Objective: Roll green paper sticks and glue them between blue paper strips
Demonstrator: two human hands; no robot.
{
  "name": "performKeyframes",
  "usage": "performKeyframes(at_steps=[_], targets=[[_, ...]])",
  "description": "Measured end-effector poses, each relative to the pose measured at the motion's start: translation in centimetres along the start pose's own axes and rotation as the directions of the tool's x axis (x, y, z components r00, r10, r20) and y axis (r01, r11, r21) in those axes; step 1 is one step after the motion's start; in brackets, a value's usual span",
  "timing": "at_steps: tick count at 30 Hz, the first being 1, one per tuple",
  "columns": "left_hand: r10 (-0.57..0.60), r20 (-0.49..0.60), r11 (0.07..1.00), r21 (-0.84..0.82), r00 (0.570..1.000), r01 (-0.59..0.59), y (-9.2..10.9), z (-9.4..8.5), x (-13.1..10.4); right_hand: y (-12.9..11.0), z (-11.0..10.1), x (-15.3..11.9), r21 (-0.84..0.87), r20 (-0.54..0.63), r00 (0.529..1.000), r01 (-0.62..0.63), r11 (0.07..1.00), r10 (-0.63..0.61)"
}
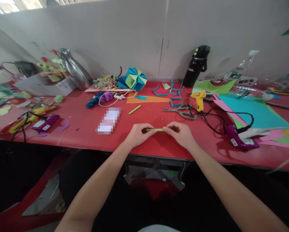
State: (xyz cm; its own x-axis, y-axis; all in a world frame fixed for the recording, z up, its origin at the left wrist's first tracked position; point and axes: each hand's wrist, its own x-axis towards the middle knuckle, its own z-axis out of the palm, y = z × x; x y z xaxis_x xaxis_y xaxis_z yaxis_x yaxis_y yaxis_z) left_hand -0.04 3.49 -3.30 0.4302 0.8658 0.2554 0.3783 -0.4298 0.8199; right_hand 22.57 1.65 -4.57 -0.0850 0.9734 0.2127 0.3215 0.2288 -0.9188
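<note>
A narrow green paper strip (160, 130) stretches between my two hands, low over the front of the red table (86, 140). My left hand (140, 133) pinches its left end between thumb and fingers. At the right end, the thumb and fingertips of my right hand (180, 133) are closed on the same strip. A second green strip (134, 110) lies flat on the table, beyond my left hand. Scissors (186, 112) with grey-green handles rest behind my right hand, beside a yellow glue gun (199, 100).
A blurred-out phone-like rectangle (109, 120) lies left of my hands. Blue folded strips (175, 91), an orange sheet (149, 100) and a paper ball (135, 79) are farther back. A black bottle (196, 66) stands by the wall. Purple power blocks (241, 138) and cords lie right.
</note>
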Motion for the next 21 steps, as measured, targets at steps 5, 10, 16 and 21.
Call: performKeyframes(at_steps=[5, 10, 16, 21], targets=[[0.037, 0.062, 0.998, 0.054, 0.997, -0.041, 0.4, 0.0, 0.1, -0.7, 0.1, -0.3, -0.066, 0.14, 0.988, 0.067, 0.996, -0.058], [0.069, 0.078, 0.996, 0.052, 0.995, -0.073, 0.3, -0.1, 0.1, -0.7, -0.1, -0.3, -0.099, 0.195, 0.972, 0.153, 0.983, -0.131], [0.014, 0.053, 1.0, 0.003, 0.998, -0.014, -0.8, 0.0, 0.1, 0.2, 0.0, 0.0, -0.002, 0.039, 0.997, 0.064, 0.998, -0.064], [-0.01, -0.223, 0.978, 0.201, 0.975, 0.056, -2.3, -3.1, 0.7, 0.2, -0.2, 0.3, 0.15, -0.181, 0.983, -0.005, 0.989, 0.032]])
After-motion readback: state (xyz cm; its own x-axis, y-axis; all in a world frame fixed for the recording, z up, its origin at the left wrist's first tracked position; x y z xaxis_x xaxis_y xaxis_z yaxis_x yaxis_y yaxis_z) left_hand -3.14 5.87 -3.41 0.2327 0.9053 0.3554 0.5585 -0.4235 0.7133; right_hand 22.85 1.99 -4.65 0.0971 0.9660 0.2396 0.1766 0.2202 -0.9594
